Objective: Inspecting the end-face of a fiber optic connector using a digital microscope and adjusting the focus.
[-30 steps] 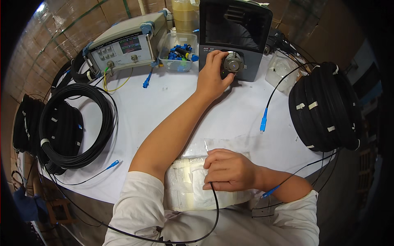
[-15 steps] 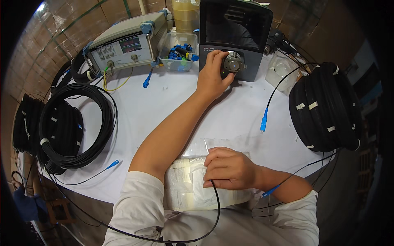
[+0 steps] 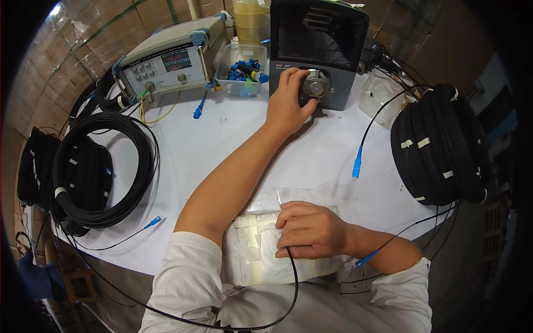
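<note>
Nothing has shifted since the earlier frames. Nearest, the right hand rests on a white packet at the counter edge, fingers curled around a thin black cable. Farther off, the left hand grips the round knob on the dark instrument.

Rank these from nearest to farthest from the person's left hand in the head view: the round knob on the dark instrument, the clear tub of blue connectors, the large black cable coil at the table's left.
From the left hand:
1. Round knob, touching its fingers, just right.
2. Clear tub, left, beside the dark instrument.
3. Large black cable coil, far left on the table.
</note>
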Motion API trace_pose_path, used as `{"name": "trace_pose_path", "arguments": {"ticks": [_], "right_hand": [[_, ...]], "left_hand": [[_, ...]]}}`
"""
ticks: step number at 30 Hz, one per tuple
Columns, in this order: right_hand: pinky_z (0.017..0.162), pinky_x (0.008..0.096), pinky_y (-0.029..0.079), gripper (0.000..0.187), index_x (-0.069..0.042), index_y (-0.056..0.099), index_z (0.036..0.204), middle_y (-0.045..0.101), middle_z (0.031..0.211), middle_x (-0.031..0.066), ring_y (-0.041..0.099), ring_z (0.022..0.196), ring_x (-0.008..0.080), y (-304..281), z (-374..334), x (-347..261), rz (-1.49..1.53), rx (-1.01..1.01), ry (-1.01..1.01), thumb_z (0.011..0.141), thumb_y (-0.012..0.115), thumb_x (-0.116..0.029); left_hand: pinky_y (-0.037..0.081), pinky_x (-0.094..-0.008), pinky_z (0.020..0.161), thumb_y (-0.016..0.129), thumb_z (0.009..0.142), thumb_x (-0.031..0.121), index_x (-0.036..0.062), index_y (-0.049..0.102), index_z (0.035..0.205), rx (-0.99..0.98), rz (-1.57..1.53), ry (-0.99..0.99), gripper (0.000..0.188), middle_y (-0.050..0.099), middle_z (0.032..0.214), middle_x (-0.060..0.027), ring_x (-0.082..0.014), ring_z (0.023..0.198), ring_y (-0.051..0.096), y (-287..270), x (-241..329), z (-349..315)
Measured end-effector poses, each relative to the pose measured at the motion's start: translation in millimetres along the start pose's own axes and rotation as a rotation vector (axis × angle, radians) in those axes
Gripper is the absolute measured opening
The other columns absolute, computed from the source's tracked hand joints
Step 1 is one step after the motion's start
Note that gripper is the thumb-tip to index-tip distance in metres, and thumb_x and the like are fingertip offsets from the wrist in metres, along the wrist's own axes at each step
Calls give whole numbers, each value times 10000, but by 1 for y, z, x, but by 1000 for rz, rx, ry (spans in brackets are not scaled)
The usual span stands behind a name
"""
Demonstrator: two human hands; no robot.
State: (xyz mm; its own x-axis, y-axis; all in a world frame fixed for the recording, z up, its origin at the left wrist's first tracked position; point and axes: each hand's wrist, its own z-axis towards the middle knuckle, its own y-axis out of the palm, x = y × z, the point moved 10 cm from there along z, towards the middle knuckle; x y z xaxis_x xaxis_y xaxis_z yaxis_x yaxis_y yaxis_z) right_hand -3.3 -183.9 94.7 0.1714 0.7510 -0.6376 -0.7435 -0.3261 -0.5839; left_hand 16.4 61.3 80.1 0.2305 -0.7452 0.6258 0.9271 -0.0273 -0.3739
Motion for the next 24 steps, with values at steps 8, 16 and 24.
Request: {"name": "trace_pose_path", "arguments": {"ticks": [8,16,24], "right_hand": [[974,458,571,146,-94,768,883,708,872,29,694,960,270,2,0,0,9,-13,6,882,883,-183],[993,468,567,149,-98,774,898,710,874,21,696,974,270,2,2,0,-3,-26,9,883,884,-197],[991,466,567,154,-95,772,892,709,880,16,694,978,264,1,-1,2,-2,-2,27,890,882,-204]], "left_hand": [[604,-407,889,800,827,116,94,538,1416,-15,-8,-26,645,526,1405,-115,-323,1062,698,0,-1,0],[602,-407,891,804,828,127,105,539,1413,-5,-23,-23,643,522,1408,-110,-314,1045,698,-1,-2,-1],[603,-406,887,808,829,131,101,535,1415,-19,-9,-36,647,522,1417,-107,-309,1050,705,1,-3,0]]}}
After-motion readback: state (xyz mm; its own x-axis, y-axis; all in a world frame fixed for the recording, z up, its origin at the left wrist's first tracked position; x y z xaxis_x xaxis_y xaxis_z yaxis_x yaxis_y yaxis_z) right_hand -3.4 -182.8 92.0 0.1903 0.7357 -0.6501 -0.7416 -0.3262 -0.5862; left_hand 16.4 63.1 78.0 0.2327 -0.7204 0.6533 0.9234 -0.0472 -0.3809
